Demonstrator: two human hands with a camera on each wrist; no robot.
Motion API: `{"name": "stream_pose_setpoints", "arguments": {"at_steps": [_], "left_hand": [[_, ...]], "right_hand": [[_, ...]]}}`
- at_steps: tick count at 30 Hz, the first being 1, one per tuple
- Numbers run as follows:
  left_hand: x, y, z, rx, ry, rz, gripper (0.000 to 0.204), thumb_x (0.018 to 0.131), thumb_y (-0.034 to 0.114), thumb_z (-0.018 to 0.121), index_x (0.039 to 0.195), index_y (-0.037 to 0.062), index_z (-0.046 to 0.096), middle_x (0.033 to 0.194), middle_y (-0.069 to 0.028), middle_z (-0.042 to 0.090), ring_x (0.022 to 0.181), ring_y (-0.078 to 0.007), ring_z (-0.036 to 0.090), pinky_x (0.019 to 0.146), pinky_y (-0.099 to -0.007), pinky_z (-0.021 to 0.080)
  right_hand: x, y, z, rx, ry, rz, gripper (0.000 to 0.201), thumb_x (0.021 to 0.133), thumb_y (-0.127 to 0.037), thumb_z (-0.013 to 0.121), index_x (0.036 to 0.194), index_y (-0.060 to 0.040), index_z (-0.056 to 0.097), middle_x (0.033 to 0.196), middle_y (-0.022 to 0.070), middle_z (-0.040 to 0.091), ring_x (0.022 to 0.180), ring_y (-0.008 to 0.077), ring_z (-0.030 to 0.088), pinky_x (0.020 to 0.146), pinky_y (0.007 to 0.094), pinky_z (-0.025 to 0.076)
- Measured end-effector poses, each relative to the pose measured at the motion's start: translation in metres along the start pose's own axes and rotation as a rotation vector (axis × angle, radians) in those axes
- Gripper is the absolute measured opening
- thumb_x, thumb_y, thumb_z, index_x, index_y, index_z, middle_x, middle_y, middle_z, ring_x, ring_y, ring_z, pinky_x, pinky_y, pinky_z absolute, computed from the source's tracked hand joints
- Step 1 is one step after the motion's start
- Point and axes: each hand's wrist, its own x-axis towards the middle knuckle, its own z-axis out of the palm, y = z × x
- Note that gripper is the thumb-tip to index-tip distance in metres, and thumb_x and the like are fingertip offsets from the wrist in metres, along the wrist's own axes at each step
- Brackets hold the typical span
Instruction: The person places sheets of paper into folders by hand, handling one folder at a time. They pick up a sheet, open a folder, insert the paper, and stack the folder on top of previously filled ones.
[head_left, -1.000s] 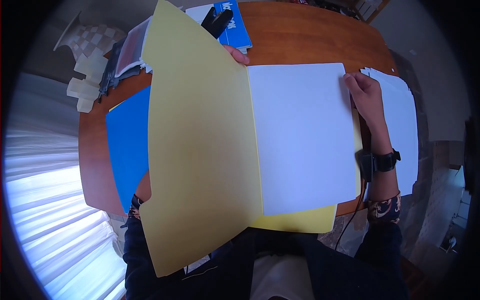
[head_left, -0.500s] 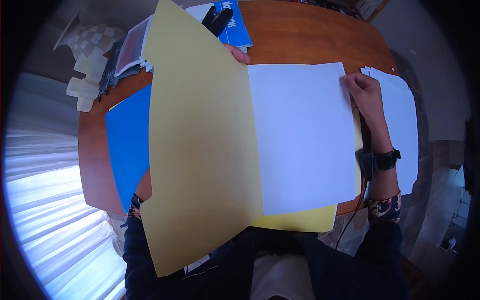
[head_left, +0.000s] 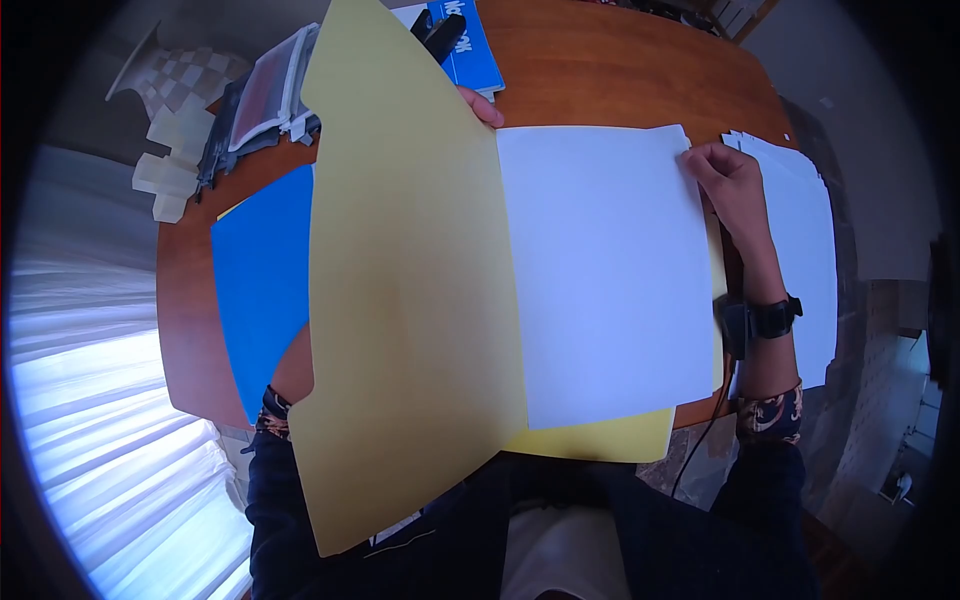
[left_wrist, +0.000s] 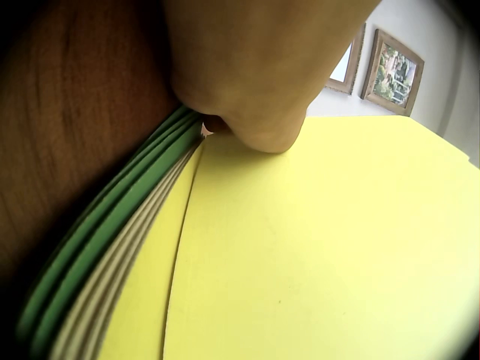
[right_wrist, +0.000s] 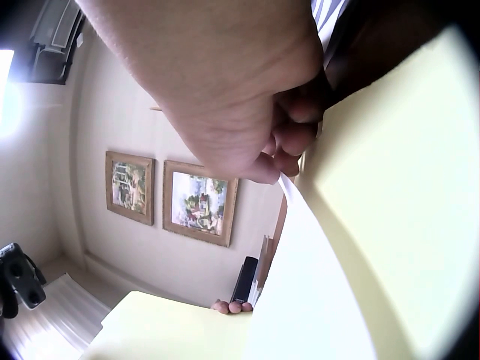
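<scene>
A yellow file folder (head_left: 410, 290) stands opened like a book, its left cover raised. Against its right side lies a white sheet of paper (head_left: 610, 280). My left hand (head_left: 483, 106) holds the folder near the top of the fold, mostly hidden behind the raised cover. In the left wrist view that hand bends over the yellow folder, beside the edges of green folders (left_wrist: 112, 217) and tan ones stacked beneath. My right hand (head_left: 728, 178) pinches the sheet near its upper right corner. The right wrist view shows the paper's edge curving up off the yellow folder at those fingertips.
Partly behind the raised cover lies a blue folder (head_left: 255, 270). A stack of white paper (head_left: 800, 250) is on the right. At the back are a blue notebook (head_left: 475, 55), a black object (head_left: 440, 38) and zip pouches (head_left: 268, 88). A cable (head_left: 700, 440) hangs from the right wrist.
The raised cover has swung slightly right with my left hand, uncovering more of the blue folder. My right hand stays nearly still at the sheet's corner.
</scene>
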Motion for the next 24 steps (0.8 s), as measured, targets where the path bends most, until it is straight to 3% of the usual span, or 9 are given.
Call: {"name": "stream_pose_setpoints", "arguments": {"at_steps": [7,10,12,13,15,16,24], "left_hand": [[0.081,-0.059,0.023,0.186,0.222,-0.013,0.012,0.093,0.009,0.056,0.095,0.0019,0.066,0.088,-0.0083,0.066,0.079,-0.0139,0.062,0.073,-0.029,0.05],[0.097,-0.064,0.029,0.4,0.298,-0.022,0.012,0.093,0.009,0.056,0.095,0.0019,0.066,0.087,-0.0082,0.066,0.079,-0.0137,0.062,0.073,-0.0289,0.05],[0.1,-0.059,0.03,0.563,0.331,-0.025,0.014,0.089,-0.002,0.052,0.091,-0.0014,0.065,0.075,-0.0078,0.065,0.069,-0.0126,0.06,0.068,-0.0283,0.048],[0.099,-0.066,0.032,0.536,0.374,0.015,0.013,0.088,0.0,0.052,0.093,-0.0022,0.065,0.076,-0.0089,0.065,0.069,-0.0124,0.06,0.067,-0.0286,0.048],[0.104,-0.062,0.033,0.704,0.35,-0.082,0.016,0.087,0.0,0.051,0.095,-0.0017,0.065,0.076,-0.0093,0.065,0.069,-0.0127,0.06,0.068,-0.029,0.048],[0.103,-0.061,0.035,0.716,0.354,-0.149,0.018,0.088,-0.002,0.05,0.094,0.0009,0.066,0.08,-0.0019,0.065,0.076,-0.008,0.058,0.072,-0.0243,0.046],[0.103,-0.063,0.032,0.628,0.32,-0.133,0.017,0.083,-0.001,0.052,0.096,-0.0013,0.065,0.082,-0.0033,0.065,0.076,-0.0088,0.06,0.073,-0.0242,0.048]], "right_hand": [[0.0,0.001,0.001,-0.004,-0.008,-0.032,0.019,0.091,-0.018,0.067,0.086,-0.0005,0.071,0.07,-0.0006,0.065,0.059,0.0052,0.052,0.057,0.0228,0.041],[-0.001,-0.001,0.0,-0.012,-0.02,-0.016,0.019,0.091,-0.018,0.067,0.086,-0.0003,0.07,0.071,-0.0005,0.065,0.059,0.0051,0.052,0.057,0.0225,0.041],[-0.001,-0.001,0.001,-0.017,-0.016,-0.01,0.019,0.091,-0.018,0.066,0.086,-0.0002,0.07,0.071,-0.0005,0.065,0.059,0.005,0.052,0.057,0.0225,0.041],[-0.001,-0.001,0.001,-0.023,-0.013,-0.002,0.019,0.091,-0.018,0.066,0.086,-0.0001,0.07,0.071,-0.0006,0.065,0.059,0.0049,0.052,0.057,0.0224,0.041],[-0.001,-0.001,0.0,-0.018,-0.014,-0.008,0.019,0.091,-0.018,0.066,0.086,-0.0001,0.07,0.071,-0.0007,0.065,0.059,0.0048,0.052,0.057,0.0223,0.04],[-0.001,0.0,0.0,-0.013,-0.017,-0.014,0.019,0.091,-0.018,0.067,0.086,-0.0001,0.07,0.071,-0.0007,0.064,0.059,0.0046,0.051,0.057,0.0222,0.04],[0.003,0.014,-0.001,0.047,-0.04,-0.099,0.022,0.089,-0.018,0.069,0.091,0.0043,0.068,0.074,0.0018,0.067,0.065,0.007,0.056,0.061,0.026,0.045]]}}
